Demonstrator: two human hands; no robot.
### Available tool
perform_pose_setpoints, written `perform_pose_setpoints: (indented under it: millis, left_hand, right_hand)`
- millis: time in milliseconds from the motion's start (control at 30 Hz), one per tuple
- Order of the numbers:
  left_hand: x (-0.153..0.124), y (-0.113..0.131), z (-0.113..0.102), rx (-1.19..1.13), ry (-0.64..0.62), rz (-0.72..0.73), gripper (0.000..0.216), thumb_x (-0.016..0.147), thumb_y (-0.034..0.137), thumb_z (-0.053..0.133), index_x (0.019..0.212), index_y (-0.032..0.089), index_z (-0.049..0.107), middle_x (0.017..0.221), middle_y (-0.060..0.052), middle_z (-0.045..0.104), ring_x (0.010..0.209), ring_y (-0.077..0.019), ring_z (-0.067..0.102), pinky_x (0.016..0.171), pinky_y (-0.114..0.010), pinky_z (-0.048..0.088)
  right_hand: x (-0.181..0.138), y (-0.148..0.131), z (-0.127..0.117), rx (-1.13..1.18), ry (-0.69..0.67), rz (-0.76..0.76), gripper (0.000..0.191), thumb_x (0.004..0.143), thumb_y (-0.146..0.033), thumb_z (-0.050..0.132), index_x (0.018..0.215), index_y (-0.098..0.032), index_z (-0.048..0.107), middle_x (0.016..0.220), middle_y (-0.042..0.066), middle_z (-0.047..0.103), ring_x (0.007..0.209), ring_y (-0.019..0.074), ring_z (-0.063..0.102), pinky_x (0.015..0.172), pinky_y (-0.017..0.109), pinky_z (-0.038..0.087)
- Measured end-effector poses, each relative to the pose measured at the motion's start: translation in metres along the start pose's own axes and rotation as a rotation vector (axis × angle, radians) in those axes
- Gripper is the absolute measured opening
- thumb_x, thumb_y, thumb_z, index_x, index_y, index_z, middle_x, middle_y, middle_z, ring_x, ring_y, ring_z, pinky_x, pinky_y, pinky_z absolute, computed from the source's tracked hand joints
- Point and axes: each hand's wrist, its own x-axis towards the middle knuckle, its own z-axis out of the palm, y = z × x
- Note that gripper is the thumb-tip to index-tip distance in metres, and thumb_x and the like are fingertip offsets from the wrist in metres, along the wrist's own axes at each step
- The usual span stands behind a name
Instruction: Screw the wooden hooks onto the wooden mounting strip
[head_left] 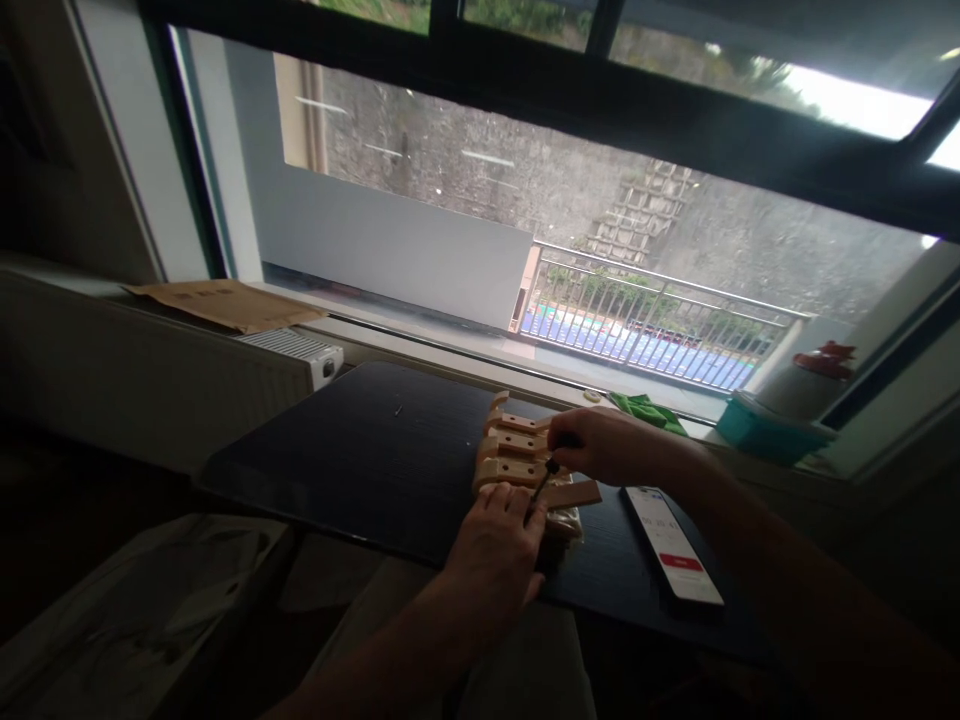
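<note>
A stack of light wooden pieces (517,455) lies on the dark table (360,450), partly over a clear plastic wrapper (566,522). My left hand (499,540) rests on the near edge of the pieces, fingers curled down against the wood. My right hand (600,445) is closed around the dark handle of a small screwdriver (541,482), whose thin shaft slants down to the wood just in front of my left fingers.
A phone (673,545) with a lit screen lies on the table right of the pieces. A tiny screw (398,409) sits farther left. Cardboard (225,303) lies on the radiator; green cloth (649,412) and a teal container (772,428) are on the windowsill.
</note>
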Motion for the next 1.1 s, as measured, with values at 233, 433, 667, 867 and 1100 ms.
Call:
perform_pose_setpoints:
  millis: [233,433,667,867,1100]
  left_hand:
    - [-0.002,-0.001,-0.001,-0.006,0.034,-0.001,0.062,0.072,0.036,0.066,0.127,0.014,0.05,0.119,-0.013,0.053,0.111,-0.03,0.044,0.1,-0.044,0.033]
    - [-0.002,-0.004,-0.003,-0.012,0.046,0.017,0.061,0.072,0.037,0.066,0.127,0.017,0.05,0.118,-0.012,0.053,0.109,-0.0294,0.045,0.098,-0.043,0.035]
    - [-0.002,-0.004,-0.002,-0.012,0.022,0.014,0.06,0.073,0.037,0.066,0.127,0.016,0.05,0.12,-0.012,0.052,0.112,-0.0295,0.044,0.099,-0.043,0.034]
    - [-0.003,-0.005,0.0,-0.014,0.051,0.029,0.06,0.073,0.038,0.066,0.126,0.015,0.05,0.12,-0.012,0.053,0.111,-0.0295,0.044,0.098,-0.042,0.035]
    - [-0.003,-0.006,-0.002,-0.019,0.072,0.041,0.058,0.073,0.037,0.066,0.125,0.017,0.05,0.119,-0.012,0.053,0.11,-0.0288,0.044,0.099,-0.042,0.034]
  right_hand:
    - [-0.002,0.009,0.007,0.029,0.02,0.058,0.023,0.081,-0.039,0.049,0.08,-0.019,0.062,0.076,0.003,0.064,0.062,0.0122,0.052,0.053,0.023,0.035]
    - [-0.007,-0.002,-0.01,0.013,0.017,0.017,0.023,0.078,-0.033,0.053,0.096,-0.027,0.064,0.085,-0.001,0.066,0.066,0.0129,0.055,0.055,0.023,0.037]
    - [0.003,-0.001,-0.004,0.025,0.029,0.002,0.021,0.081,-0.033,0.049,0.089,-0.023,0.065,0.079,0.001,0.065,0.063,0.0123,0.054,0.053,0.022,0.035]
    - [0.01,-0.005,0.007,-0.043,0.107,0.097,0.028,0.085,-0.037,0.043,0.082,-0.018,0.064,0.072,0.004,0.064,0.057,0.0121,0.051,0.051,0.024,0.032]
    - [0.002,-0.004,-0.007,-0.074,0.115,0.078,0.023,0.082,-0.037,0.047,0.088,-0.025,0.066,0.078,0.001,0.066,0.062,0.013,0.054,0.052,0.024,0.032]
